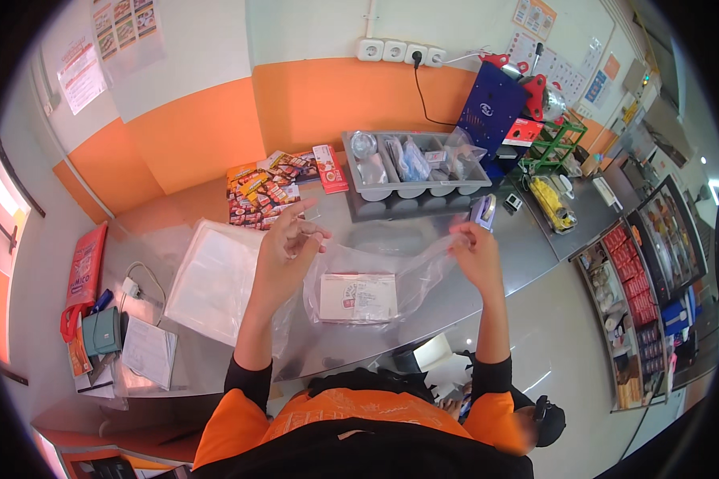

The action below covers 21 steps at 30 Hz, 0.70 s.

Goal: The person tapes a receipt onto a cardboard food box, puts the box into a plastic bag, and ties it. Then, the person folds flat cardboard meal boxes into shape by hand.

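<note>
A clear plastic bag [425,275] stands spread on the steel counter, its mouth stretched wide between my two hands. Inside it sits a white box [358,297] with red print, seen through the thin film. My left hand [288,246] pinches the bag's left edge between thumb and fingers, the index finger raised. At the opposite edge, my right hand [478,251] grips the film with closed fingertips. Beside my left forearm lies a stack of flat plastic bags [216,279].
Behind the bag are a grey compartment tray [367,190], leaflets [264,195] and a purple tape dispenser [484,211]. A blue machine [491,108] stands back right. A green pouch [102,331] and notepad [148,351] lie left. A capped person [548,421] is at lower right.
</note>
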{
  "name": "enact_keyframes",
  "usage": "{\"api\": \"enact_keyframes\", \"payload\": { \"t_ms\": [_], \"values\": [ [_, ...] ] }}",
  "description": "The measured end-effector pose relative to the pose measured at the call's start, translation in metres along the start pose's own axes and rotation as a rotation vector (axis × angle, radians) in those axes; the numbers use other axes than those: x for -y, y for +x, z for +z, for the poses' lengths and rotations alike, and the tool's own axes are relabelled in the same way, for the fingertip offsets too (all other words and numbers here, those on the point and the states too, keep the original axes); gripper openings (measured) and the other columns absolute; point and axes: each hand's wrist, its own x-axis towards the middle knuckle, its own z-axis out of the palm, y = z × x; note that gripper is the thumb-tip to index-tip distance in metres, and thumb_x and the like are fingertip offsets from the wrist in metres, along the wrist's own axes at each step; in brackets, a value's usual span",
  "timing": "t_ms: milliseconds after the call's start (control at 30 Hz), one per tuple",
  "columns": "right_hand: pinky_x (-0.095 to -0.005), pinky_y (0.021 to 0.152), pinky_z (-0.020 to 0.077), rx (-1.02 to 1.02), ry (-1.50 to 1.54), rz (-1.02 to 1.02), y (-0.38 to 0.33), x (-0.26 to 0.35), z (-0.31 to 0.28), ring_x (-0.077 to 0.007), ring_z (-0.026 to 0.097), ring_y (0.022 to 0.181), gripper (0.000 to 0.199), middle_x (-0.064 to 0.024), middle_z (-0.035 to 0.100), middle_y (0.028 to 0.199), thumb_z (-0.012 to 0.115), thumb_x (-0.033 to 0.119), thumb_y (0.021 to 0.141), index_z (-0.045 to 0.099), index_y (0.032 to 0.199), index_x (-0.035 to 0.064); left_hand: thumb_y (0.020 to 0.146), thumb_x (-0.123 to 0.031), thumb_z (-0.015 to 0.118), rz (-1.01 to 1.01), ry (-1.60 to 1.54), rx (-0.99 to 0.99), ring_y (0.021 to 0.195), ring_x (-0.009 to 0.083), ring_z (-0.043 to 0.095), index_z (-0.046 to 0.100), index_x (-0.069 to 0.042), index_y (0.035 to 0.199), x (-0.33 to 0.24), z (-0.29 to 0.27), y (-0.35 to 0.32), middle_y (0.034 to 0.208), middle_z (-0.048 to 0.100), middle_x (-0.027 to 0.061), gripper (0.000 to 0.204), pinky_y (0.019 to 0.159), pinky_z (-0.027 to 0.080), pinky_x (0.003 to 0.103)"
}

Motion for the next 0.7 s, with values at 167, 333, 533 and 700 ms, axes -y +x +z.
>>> {"api": "enact_keyframes", "payload": {
  "t_ms": [167, 333, 533, 700],
  "values": [
    [-0.0233, 0.058, 0.0414, 0.262, 0.309, 0.147, 0.000, 0.032, 0.008, -0.0110, 0.052, 0.062, 0.041, -0.0036, 0.049, 0.079, 0.047, 0.001, 0.077, 0.042, 0.117, 0.0039, 0.079, 0.000, 0.050, -0.079, 0.146, 0.058, 0.073, 0.0104, 0.054, 0.042, -0.001, 0.119, -0.017, -0.001, -0.003, 0.081, 0.055, 0.0050, 0.041, 0.069, 0.048, 0.025],
    [-0.0269, 0.062, 0.0407, 0.240, 0.038, -0.003, -0.012, 0.051, 0.003, -0.0141, 0.047, 0.061, 0.052, -0.0050, 0.045, 0.071, 0.053, 0.005, 0.073, 0.037, 0.122, 0.0036, 0.077, 0.000, 0.052, -0.082, 0.297, 0.016, 0.072, 0.0090, 0.054, 0.048, -0.005, 0.112, -0.024, -0.004, -0.006, 0.081, 0.055, 0.0035, 0.035, 0.064, 0.043, 0.022],
    [-0.0291, 0.065, 0.0395, 0.301, -0.135, -0.388, -0.009, 0.068, 0.029, -0.0157, 0.045, 0.075, 0.064, -0.0056, 0.046, 0.082, 0.063, 0.011, 0.069, 0.034, 0.127, 0.0083, 0.076, -0.004, 0.054, 0.115, 0.566, 0.088, 0.077, 0.0081, 0.054, 0.051, -0.006, 0.110, -0.021, 0.005, 0.004, 0.080, 0.058, 0.0012, 0.034, 0.064, 0.040, 0.021],
    [-0.0393, 0.074, 0.0413, 0.495, -0.206, -0.467, 0.004, 0.084, 0.066, -0.0324, 0.051, 0.084, 0.046, -0.0163, 0.048, 0.090, 0.066, 0.023, 0.068, 0.052, 0.108, 0.0057, 0.077, -0.006, 0.055, 0.023, 0.378, 0.214, 0.077, 0.0091, 0.055, 0.051, -0.006, 0.109, -0.031, 0.033, 0.008, 0.078, 0.059, 0.0000, 0.032, 0.067, 0.041, 0.026]
  ]
}}
